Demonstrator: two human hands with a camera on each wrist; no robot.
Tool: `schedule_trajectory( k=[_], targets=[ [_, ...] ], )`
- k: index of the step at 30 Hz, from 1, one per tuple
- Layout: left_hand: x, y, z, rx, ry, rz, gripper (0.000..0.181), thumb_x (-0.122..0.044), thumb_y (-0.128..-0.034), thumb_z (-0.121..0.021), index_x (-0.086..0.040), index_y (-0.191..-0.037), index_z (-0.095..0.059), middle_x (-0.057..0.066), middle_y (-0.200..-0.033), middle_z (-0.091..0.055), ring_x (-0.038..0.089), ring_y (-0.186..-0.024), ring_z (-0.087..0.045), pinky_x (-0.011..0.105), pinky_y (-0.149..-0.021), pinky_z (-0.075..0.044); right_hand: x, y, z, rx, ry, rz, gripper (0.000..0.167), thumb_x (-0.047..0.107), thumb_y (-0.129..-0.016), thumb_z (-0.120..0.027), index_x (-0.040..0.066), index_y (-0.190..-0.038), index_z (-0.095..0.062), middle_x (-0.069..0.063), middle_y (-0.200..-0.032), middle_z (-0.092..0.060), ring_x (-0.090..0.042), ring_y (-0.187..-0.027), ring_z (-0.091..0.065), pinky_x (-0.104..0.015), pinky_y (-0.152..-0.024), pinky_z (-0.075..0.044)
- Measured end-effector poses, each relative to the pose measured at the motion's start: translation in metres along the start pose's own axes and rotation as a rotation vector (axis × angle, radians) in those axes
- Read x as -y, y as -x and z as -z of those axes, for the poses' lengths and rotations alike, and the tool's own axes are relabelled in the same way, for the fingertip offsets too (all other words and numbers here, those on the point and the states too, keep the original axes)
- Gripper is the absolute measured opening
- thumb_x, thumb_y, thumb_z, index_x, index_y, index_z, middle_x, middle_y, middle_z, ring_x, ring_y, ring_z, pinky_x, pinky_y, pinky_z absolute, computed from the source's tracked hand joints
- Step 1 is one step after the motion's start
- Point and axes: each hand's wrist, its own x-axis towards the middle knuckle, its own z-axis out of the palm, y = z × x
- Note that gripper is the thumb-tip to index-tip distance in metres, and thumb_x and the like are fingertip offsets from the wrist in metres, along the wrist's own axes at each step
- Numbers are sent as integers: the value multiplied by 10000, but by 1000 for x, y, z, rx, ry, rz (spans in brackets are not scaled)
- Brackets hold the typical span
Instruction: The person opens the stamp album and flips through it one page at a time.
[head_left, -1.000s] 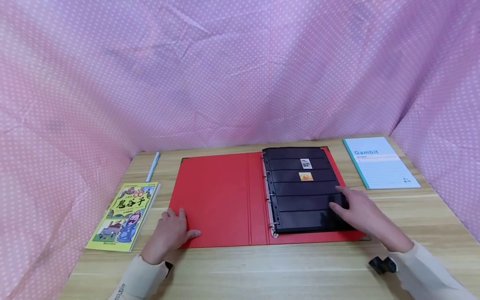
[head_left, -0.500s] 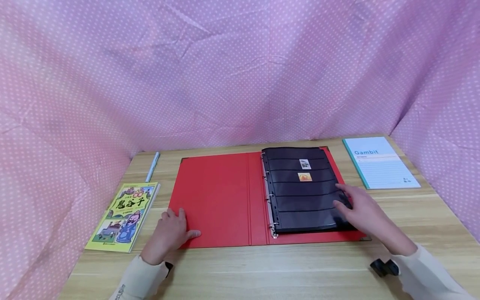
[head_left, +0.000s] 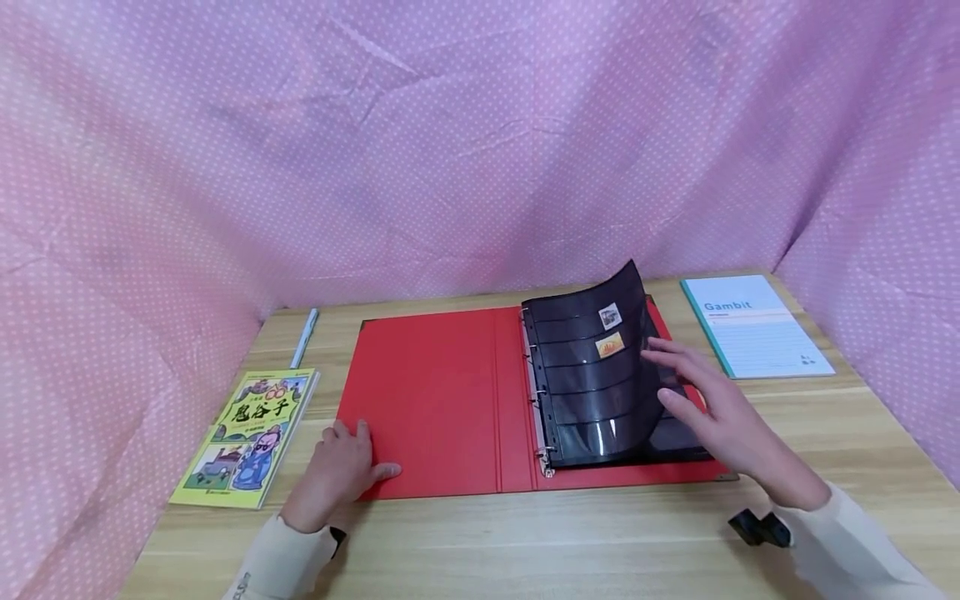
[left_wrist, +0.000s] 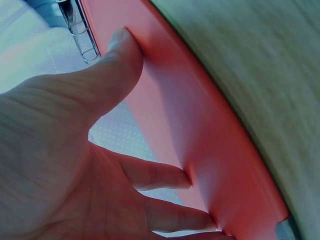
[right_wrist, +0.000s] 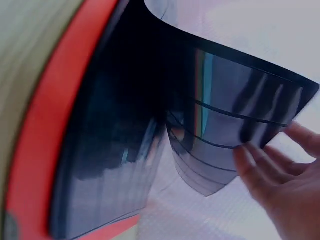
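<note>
A red ring-binder stamp album (head_left: 427,400) lies spread on the wooden table. Its black stock page (head_left: 585,392) carries two small stamps (head_left: 610,345), and its outer side curves up off the pages beneath. My right hand (head_left: 705,400) pinches the lifted page's outer edge; in the right wrist view the thumb lies on its glossy underside and the fingertips (right_wrist: 300,135) reach the edge. My left hand (head_left: 333,467) rests on the cover's lower left edge. The left wrist view shows its thumb and fingers (left_wrist: 165,175) extended against the red cover (left_wrist: 165,95).
A yellow comic-style book (head_left: 247,437) lies left of the album, with a light blue pen (head_left: 303,337) behind it. At the right back is a Gambit notebook (head_left: 761,325). Pink dotted cloth (head_left: 450,167) hangs behind and at the sides.
The right hand has moved left and raised the outer side of the black page, which lay flat before. The left hand has stayed in place on the cover.
</note>
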Motion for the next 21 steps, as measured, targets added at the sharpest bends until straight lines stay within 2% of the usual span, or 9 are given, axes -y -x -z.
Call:
schedule_trajectory(
  k=[3,5,8,11,15,18,21],
  targets=[
    [0,1,1,-6,4,-4,882,-503,-730,-759,138,-1256,-459,325,-975,-471,405,-870,-475,509,-770,-488,9,-8,1,-36,-86,127,428,8,-899,-523,47,-1325,-527,-136,-1441,-379,-249,-1333,-309,-183,-1009,-262],
    [0,1,1,-7,11,-5,876,-502,-729,-760,137,-1248,-460,321,-969,-471,403,-867,-475,510,-768,-488,15,-14,2,-61,-138,189,389,52,-927,-480,-12,-1308,-526,-175,-1431,-378,-295,-1324,-314,-219,-995,-292],
    [0,1,1,-1,20,4,865,-494,-725,-767,132,-1236,-459,312,-963,-470,401,-871,-474,509,-766,-488,26,-24,1,-87,-203,245,393,151,-968,-433,-45,-1295,-524,-208,-1426,-370,-336,-1316,-307,-263,-996,-290],
    [0,1,-1,2,23,9,869,-499,-728,-763,132,-1242,-456,320,-980,-470,406,-880,-472,510,-775,-484,38,-35,-1,-115,-233,324,436,243,-982,-416,-61,-1270,-540,-253,-1406,-371,-370,-1306,-300,-319,-1025,-256],
    [1,1,-1,-2,27,5,883,-511,-737,-750,139,-1256,-454,338,-1008,-471,415,-886,-469,515,-783,-478,52,-48,-9,-111,-238,432,526,347,-982,-402,-71,-1276,-527,-295,-1391,-369,-389,-1296,-305,-368,-1050,-222],
    [0,1,0,-13,27,-2,878,-514,-734,-750,139,-1244,-460,336,-1001,-474,412,-879,-472,515,-775,-481,58,-55,-17,-78,-277,466,604,403,-979,-398,-72,-1351,-435,-289,-1403,-356,-372,-1290,-323,-365,-1033,-257],
    [1,1,0,-19,31,-4,869,-525,-729,-749,135,-1220,-468,324,-980,-478,405,-871,-473,515,-769,-480,62,-57,-25,-16,-350,444,689,445,-975,-406,-58,-1431,-290,-258,-1446,-307,-372,-1299,-325,-369,-1014,-310]
  ],
)
